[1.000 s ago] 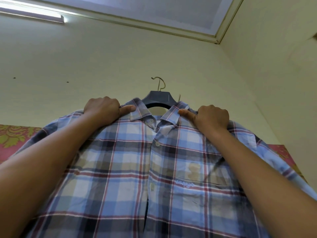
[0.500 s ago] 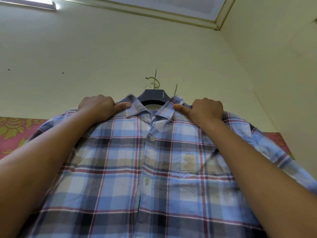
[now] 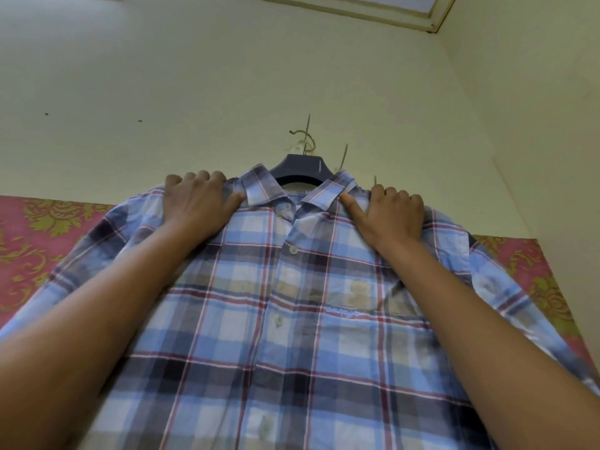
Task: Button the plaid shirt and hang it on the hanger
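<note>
The plaid shirt, soft blue, white and maroon cotton, is buttoned down the front and sits on a dark plastic hanger whose wire hook rests against the cream wall. The left hand and right hand each have their grip closed over a shoulder seam. Compared with half a second ago, the fingers curl further over the shoulders.

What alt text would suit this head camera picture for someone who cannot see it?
Two hands, left and right, grip the shoulders of a buttoned blue plaid shirt on a dark hanger, lifted toward a pale wall where thin nails stick out.
</note>
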A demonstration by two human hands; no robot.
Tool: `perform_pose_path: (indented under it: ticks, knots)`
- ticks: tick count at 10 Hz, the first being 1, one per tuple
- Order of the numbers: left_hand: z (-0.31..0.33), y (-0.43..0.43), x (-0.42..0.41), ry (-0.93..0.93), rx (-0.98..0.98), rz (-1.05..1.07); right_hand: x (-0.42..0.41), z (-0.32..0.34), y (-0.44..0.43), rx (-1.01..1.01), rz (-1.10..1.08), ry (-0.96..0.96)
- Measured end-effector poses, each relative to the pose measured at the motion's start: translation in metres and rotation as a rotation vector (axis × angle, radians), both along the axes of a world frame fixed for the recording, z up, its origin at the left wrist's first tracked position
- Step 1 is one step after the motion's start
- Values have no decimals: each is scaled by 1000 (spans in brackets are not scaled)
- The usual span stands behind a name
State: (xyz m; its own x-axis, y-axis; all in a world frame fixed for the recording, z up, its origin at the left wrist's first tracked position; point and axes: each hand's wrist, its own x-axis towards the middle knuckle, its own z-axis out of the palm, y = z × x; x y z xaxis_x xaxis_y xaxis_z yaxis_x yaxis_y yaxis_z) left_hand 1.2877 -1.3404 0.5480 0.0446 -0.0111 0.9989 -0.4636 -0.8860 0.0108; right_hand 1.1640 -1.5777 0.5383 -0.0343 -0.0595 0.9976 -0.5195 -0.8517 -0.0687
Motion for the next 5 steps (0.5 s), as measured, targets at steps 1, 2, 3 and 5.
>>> perform_pose_path:
  ticks: [1,2,3,5]
  knots:
    - [-17,2,-3,-18,-11,-83,-1,-11,3,15,65,0]
    - [-42,4,-11,-38,-20,-169,-8,-32,9,7,118,57]
    - [-76,10,-28,2,-13,-279,-20,-68,26,23,232,129]
    - [-147,41,-60,-17,13,-429,-61,-154,86,10,359,144]
